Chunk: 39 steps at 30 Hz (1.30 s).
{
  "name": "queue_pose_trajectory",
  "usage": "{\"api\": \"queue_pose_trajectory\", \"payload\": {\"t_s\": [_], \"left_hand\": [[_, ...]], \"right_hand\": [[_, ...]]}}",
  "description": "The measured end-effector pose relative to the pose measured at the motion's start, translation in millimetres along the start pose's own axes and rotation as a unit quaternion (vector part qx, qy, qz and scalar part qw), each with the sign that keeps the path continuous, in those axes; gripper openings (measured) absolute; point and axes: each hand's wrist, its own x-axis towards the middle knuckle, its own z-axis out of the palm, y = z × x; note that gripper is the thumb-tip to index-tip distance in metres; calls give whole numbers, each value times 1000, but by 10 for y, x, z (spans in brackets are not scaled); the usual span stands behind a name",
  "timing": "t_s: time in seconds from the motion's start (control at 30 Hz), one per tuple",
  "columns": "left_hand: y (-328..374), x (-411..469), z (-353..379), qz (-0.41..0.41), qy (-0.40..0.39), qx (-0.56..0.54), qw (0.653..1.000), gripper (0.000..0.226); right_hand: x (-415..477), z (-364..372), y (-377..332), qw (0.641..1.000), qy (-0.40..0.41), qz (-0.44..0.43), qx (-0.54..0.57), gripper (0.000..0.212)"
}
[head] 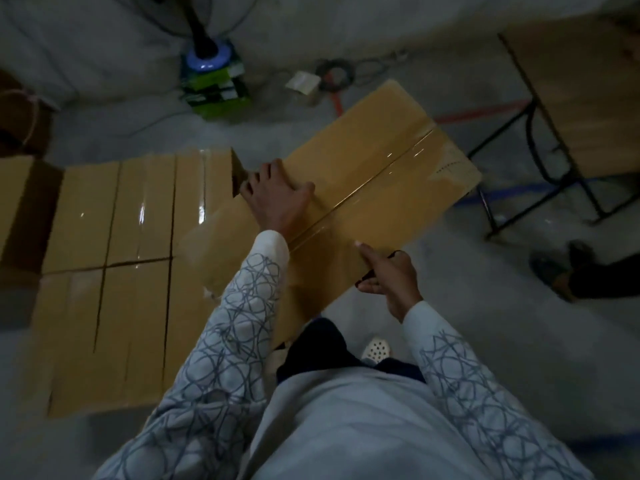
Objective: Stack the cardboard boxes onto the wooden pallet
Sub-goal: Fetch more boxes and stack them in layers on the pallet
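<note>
So the person is holding the carried box (374,174) up in front of them, angled across the corner of the stacked boxes (104,258); the left hand (277,199) is lying across its top with the fingers hooking over the far edge, and the right hand (388,275) is clamping the near edge, thumb on top and fingers curling round the side; I'm guessing that opposite-edge grip is keeping the long box from swinging while it's being steered over. The stack is sitting to the person's left, taped tops level; the pallet itself isn't showing, presumably buried underneath, so this one is probably starting a fresh layer. Room-wise: the box's left end is overlapping the stack's right edge, so there's flat top open to slide onto; on the right the folding table (571,109) legs are standing near the box's far corner, and someone's shoe (550,271) is resting on the floor (485,341) further right, so going left is looking safer.
</note>
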Motion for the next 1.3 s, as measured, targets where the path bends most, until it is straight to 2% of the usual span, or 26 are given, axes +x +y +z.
{"api": "queue_pose_trajectory", "payload": {"t_s": [0.13, 0.17, 0.27, 0.3, 0.37, 0.47, 0.53, 0.57, 0.7, 0.77, 0.87, 1.0, 1.1, 1.2, 1.3], "left_hand": [[8, 397, -3, -75, 25, -6, 997, 81], [0, 500, 24, -94, 29, -7, 995, 81], [-87, 822, 124, -166, 23, -13, 986, 87], [-150, 955, 175, -186, 17, -17, 982, 88], [-305, 1238, 299, -213, 11, -32, 976, 86], [-567, 1705, 454, -257, -2, -57, 965, 86], [-734, 2025, 573, -275, -7, -60, 959, 87], [-821, 2176, 643, -286, -15, -60, 956, 86], [-1277, 2668, 1156, -332, -57, -75, 939, 85], [-1624, 2884, 1601, -361, -85, -91, 924, 84], [-2293, 3146, 2486, -384, -117, -126, 907, 80], [-3068, 3361, 3564, -431, -119, -137, 884, 84], [-3383, 3452, 4054, -465, -117, -141, 866, 87], [-3497, 3506, 4283, -485, -112, -142, 856, 99], [-3532, 3533, 4387, -494, -111, -138, 851, 98]], "right_hand": [[481, 191, -447, 992, -17, -57, -109, 82], [614, 260, -530, 989, -23, -67, -132, 88], [1081, 535, -739, 979, -37, -70, -187, 133], [1271, 650, -794, 976, -47, -72, -200, 139], [1592, 886, -953, 969, -70, -69, -226, 128], [1817, 1273, -1356, 960, -102, -65, -254, 71], [2034, 1533, -1544, 959, -129, -41, -248, 50], [2187, 1661, -1596, 958, -136, -25, -253, 50], [3009, 2148, -1629, 950, -140, 15, -277, 84], [3511, 2431, -1606, 943, -135, 21, -305, 78], [4460, 2899, -1304, 928, -143, 24, -343, 52], [5585, 3488, -592, 904, -169, 40, -390, 63], [6102, 3732, -130, 898, -183, 70, -393, 48], [6345, 3806, 95, 894, -192, 116, -387, 59], [6455, 3807, 144, 879, -194, 142, -413, 78]]}}
